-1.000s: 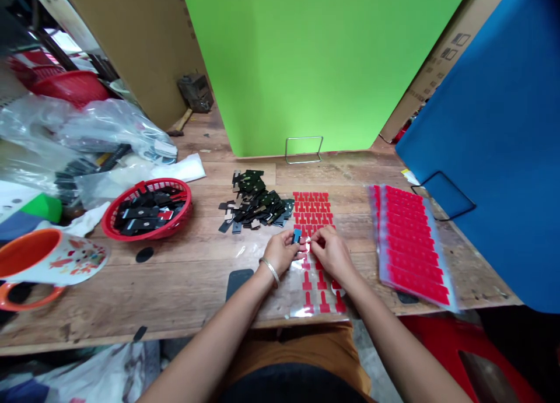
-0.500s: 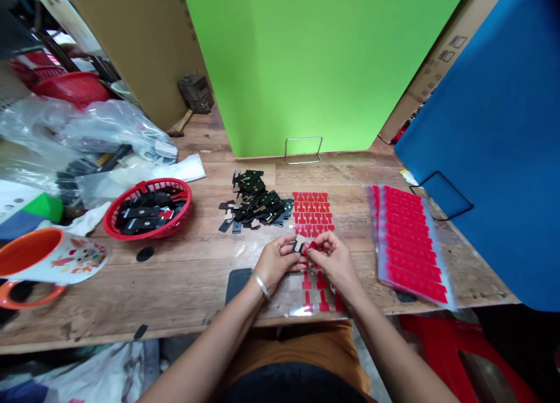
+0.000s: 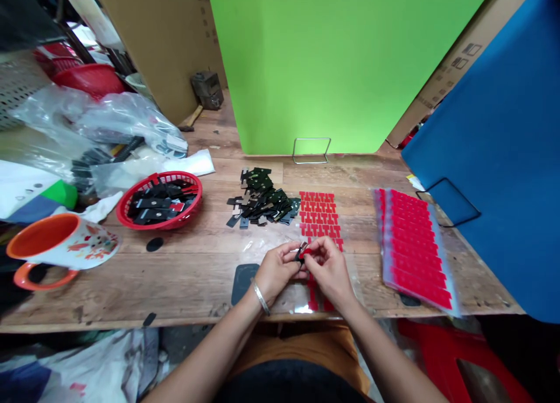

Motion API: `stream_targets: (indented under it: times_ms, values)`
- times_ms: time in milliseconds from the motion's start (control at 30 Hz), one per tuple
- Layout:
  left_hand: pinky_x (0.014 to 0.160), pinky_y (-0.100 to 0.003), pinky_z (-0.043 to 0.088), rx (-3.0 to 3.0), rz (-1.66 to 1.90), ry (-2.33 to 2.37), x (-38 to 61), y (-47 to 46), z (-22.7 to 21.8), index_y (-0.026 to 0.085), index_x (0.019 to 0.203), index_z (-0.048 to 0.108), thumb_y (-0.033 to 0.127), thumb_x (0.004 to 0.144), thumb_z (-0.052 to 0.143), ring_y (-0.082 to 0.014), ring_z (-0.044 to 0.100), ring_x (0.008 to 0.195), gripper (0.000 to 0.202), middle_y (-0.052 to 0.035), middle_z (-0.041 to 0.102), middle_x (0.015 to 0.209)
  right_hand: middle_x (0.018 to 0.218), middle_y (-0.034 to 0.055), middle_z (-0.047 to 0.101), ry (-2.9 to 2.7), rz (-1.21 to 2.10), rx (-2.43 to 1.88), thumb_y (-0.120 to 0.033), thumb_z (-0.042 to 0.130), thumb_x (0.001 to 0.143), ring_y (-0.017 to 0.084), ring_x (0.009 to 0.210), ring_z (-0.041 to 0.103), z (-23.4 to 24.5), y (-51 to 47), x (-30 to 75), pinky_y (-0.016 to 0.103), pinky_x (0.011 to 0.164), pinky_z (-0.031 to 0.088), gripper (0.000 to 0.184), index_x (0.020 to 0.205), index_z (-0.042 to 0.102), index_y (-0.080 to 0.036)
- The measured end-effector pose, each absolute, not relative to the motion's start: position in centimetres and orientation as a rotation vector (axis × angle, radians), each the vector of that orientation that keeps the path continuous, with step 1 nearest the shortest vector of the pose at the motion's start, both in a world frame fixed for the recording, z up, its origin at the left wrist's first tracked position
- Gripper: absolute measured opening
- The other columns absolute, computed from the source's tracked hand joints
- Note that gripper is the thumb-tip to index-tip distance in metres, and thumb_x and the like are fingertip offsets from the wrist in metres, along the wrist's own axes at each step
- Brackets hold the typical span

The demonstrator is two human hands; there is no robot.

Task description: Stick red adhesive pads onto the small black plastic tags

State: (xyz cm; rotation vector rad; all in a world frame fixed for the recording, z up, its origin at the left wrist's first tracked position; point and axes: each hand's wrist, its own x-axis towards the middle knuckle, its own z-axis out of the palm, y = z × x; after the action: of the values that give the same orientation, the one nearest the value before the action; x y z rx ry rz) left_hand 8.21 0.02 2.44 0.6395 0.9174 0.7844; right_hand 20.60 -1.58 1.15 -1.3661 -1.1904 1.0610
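My left hand [image 3: 280, 270] is closed on a small black plate [image 3: 300, 254], held just above the table. Pinched by my right hand [image 3: 329, 269] is a red T-shaped sticker [image 3: 306, 253], which touches the plate. Fingers partly hide both pieces. Under my hands lies a clear sheet of red T-shaped stickers [image 3: 318, 206], arranged in rows. Beyond my left hand is a loose pile of black plates [image 3: 266, 202], a few showing lighter faces.
At left stand a red basket [image 3: 195, 207] of black pieces and an orange-and-white mug [image 3: 98, 244]. More red sticker sheets [image 3: 415, 245] are stacked at right. Green [image 3: 341, 65] and blue [image 3: 490, 158] boards rise behind, with wire stands. Plastic bags [image 3: 118, 123] lie far left.
The black plate has been tilted in my left hand, and my right hand has brought the red sticker against it. The whole view has shifted slightly.
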Motion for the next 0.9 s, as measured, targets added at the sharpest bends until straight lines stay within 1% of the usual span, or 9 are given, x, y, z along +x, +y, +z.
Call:
stream_targets:
  times_ms: [167, 367, 633, 900]
  values:
    - [0.063, -0.027, 0.052, 0.632, 0.784, 0.898, 8.21, 0.06, 2.44, 0.014, 0.099, 0.056, 0.007, 0.059, 0.066, -0.0148, 0.063, 0.069, 0.041, -0.0067, 0.066, 0.092, 0.072, -0.0012, 0.054, -1.208, 1.036, -1.393, -0.019, 0.056, 0.071, 0.011, 0.058, 0.052, 1.18, -1.58, 20.64, 0.021, 0.050, 0.043, 0.011, 0.078, 0.048, -0.019]
    - [0.063, -0.028, 0.053, 0.625, 0.789, 0.904, 8.34, 0.09, 2.43, 0.013, 0.099, 0.057, 0.005, 0.058, 0.064, -0.0150, 0.064, 0.068, 0.043, -0.0067, 0.067, 0.090, 0.071, -0.0019, 0.054, -1.202, 1.058, -1.378, -0.018, 0.055, 0.071, 0.010, 0.055, 0.050, 1.25, -1.59, 20.85, 0.020, 0.048, 0.041, 0.010, 0.078, 0.047, -0.019]
    - [0.064, -0.029, 0.053, 0.613, 0.785, 0.906, 8.53, 0.06, 2.63, 0.013, 0.099, 0.057, 0.005, 0.057, 0.066, -0.0182, 0.065, 0.075, 0.043, -0.0084, 0.067, 0.093, 0.069, -0.0028, 0.053, -1.200, 1.037, -1.399, -0.019, 0.055, 0.071, 0.009, 0.053, 0.048, 1.18, -1.68, 20.85, 0.019, 0.047, 0.039, 0.010, 0.077, 0.047, -0.020]
    - [0.064, -0.028, 0.053, 0.625, 0.788, 0.889, 8.48, 0.06, 2.34, 0.013, 0.100, 0.057, 0.007, 0.057, 0.067, -0.0190, 0.064, 0.077, 0.044, -0.0083, 0.067, 0.092, 0.068, -0.0028, 0.053, -1.227, 0.991, -1.410, -0.019, 0.055, 0.071, 0.009, 0.053, 0.048, 1.01, -1.63, 20.83, 0.020, 0.047, 0.039, 0.009, 0.077, 0.047, -0.020]
